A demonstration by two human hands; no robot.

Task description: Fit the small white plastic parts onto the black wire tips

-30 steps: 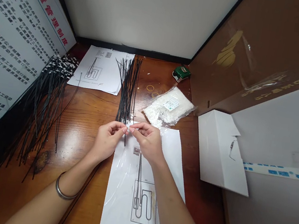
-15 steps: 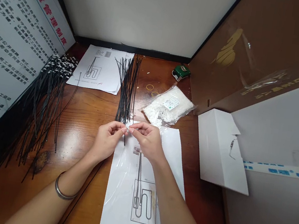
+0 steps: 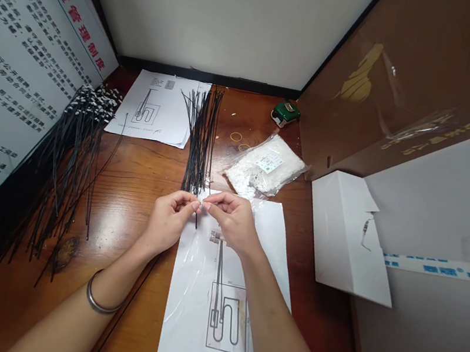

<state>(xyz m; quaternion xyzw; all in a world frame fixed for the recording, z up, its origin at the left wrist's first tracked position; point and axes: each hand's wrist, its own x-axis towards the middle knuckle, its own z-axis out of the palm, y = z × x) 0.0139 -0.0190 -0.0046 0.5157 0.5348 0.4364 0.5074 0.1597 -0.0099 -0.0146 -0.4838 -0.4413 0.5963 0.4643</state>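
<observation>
My left hand (image 3: 171, 216) and my right hand (image 3: 230, 221) meet fingertip to fingertip above the top edge of a printed drawing sheet (image 3: 186, 317). Pinched between them is a small white connector (image 3: 201, 201), mostly covered by the fingers. A long black wire (image 3: 124, 313) runs from the bottom of the view up under my left hand, which is closed on it; its exact path through the fingers is hidden. A short dark wire end pokes out below the fingertips. Just beyond the hands lies a bundle of black wires (image 3: 199, 146).
At left lies a big pile of black wires (image 3: 32, 185) with white connectors on their far ends. A plastic bag of white connectors (image 3: 270, 166), a green tape measure (image 3: 285, 114) and another drawing sheet (image 3: 122, 113) lie further back. A white folded card (image 3: 341, 234) stands right, beside a brown box (image 3: 413, 67).
</observation>
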